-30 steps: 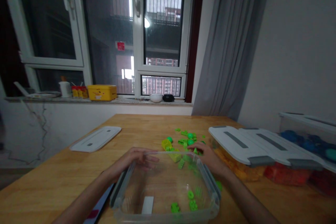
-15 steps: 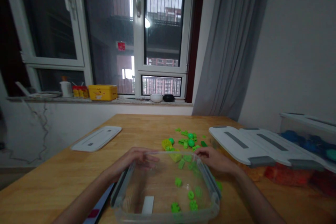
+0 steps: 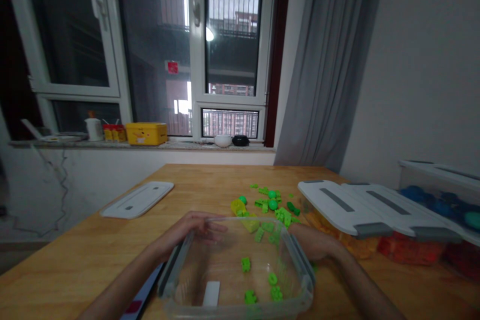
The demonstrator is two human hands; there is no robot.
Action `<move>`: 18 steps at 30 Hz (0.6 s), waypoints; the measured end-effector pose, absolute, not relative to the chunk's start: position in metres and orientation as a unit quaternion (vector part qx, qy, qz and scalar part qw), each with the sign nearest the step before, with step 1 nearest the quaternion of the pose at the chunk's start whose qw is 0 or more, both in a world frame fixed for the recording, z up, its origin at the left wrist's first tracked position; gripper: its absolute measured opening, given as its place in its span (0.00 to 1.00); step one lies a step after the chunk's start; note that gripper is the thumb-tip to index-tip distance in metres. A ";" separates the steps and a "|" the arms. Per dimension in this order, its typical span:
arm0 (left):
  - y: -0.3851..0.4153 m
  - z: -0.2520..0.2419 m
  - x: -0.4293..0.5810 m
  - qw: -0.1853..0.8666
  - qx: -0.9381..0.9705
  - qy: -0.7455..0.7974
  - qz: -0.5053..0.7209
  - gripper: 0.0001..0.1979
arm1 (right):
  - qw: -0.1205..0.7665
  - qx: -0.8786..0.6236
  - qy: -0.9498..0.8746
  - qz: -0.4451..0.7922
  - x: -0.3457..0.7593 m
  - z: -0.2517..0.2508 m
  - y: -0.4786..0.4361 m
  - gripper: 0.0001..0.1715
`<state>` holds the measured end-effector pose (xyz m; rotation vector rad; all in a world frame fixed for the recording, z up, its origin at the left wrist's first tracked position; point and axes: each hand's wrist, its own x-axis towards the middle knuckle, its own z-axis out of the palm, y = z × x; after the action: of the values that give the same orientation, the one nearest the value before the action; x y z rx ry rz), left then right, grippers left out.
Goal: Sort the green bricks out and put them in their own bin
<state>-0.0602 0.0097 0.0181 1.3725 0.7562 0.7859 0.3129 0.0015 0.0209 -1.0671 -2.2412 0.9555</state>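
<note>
Left hand (image 3: 191,230): fingers loosely spread, lying across the far rim of the clear plastic tub (image 3: 232,311), pinching nothing.
Right hand (image 3: 313,242): at the tub's right wall; fingers blurred, grip cannot be told.
Green toy bricks (image 3: 284,216): scattered just beyond the far rim, some inside the tub.
Support: tub stands on a wooden table (image 3: 93,245).

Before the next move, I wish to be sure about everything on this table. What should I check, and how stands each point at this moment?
1. Left hand on the far rim of the clear plastic box: ok, it rests there.
2. Right hand holding something: cannot tell, the box wall blurs it.
3. Box uncovered: ok, a white lid lies apart on the left.
4. Green bricks inside the box: ok, several lie on its bottom.
5. Table beyond the far rim free of pieces: not ok, loose green bricks lie there.
</note>
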 end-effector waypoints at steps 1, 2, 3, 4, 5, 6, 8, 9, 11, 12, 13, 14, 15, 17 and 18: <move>0.011 0.017 -0.061 0.638 0.601 0.335 0.345 0.28 | 0.224 -0.389 -0.816 0.364 0.315 0.023 0.004 0.05; 0.012 0.016 -0.062 0.637 0.601 0.336 0.347 0.27 | 0.228 -0.396 -0.805 0.378 0.317 0.024 0.006 0.06; 0.013 0.015 -0.062 0.637 0.600 0.337 0.348 0.27 | 0.256 -0.411 -0.785 0.387 0.319 0.026 0.008 0.07; 0.014 0.015 -0.063 0.638 0.599 0.336 0.347 0.26 | 0.290 -0.424 -0.762 0.395 0.320 0.027 0.010 0.09; 0.015 0.014 -0.063 0.639 0.599 0.336 0.347 0.26 | 0.324 -0.430 -0.742 0.400 0.320 0.028 0.011 0.12; 0.015 0.014 -0.063 0.641 0.598 0.336 0.345 0.26 | 0.353 -0.431 -0.726 0.403 0.320 0.029 0.012 0.15; 0.017 0.013 -0.063 0.646 0.596 0.334 0.341 0.26 | 0.383 -0.425 -0.707 0.417 0.316 0.028 0.012 0.19; 0.017 0.013 -0.063 0.648 0.595 0.334 0.339 0.26 | 0.384 -0.419 -0.703 0.428 0.314 0.027 0.012 0.20; 0.018 0.012 -0.064 0.653 0.593 0.331 0.336 0.26 | 0.370 -0.408 -0.705 0.447 0.309 0.023 0.012 0.21; 0.019 0.012 -0.064 0.653 0.594 0.330 0.335 0.26 | 0.365 -0.407 -0.707 0.448 0.306 0.021 0.013 0.20; 0.020 0.011 -0.065 0.652 0.596 0.328 0.335 0.26 | 0.364 -0.408 -0.712 0.440 0.303 0.018 0.014 0.19; 0.020 0.011 -0.066 0.650 0.599 0.326 0.335 0.26 | 0.365 -0.412 -0.720 0.422 0.301 0.015 0.015 0.18; 0.020 0.010 -0.066 0.649 0.601 0.324 0.337 0.27 | 0.369 -0.418 -0.731 0.394 0.298 0.012 0.017 0.17; 0.021 0.010 -0.067 0.645 0.604 0.324 0.339 0.27 | 0.379 -0.409 -0.764 0.325 0.292 0.003 0.019 0.16; 0.021 0.010 -0.067 0.644 0.603 0.325 0.339 0.27 | 0.384 -0.393 -0.783 0.293 0.289 -0.002 0.021 0.16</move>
<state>-0.0671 0.0206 0.0098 1.3740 0.7409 0.7718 0.2891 0.0206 -0.0018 -1.0007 -1.9945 0.7477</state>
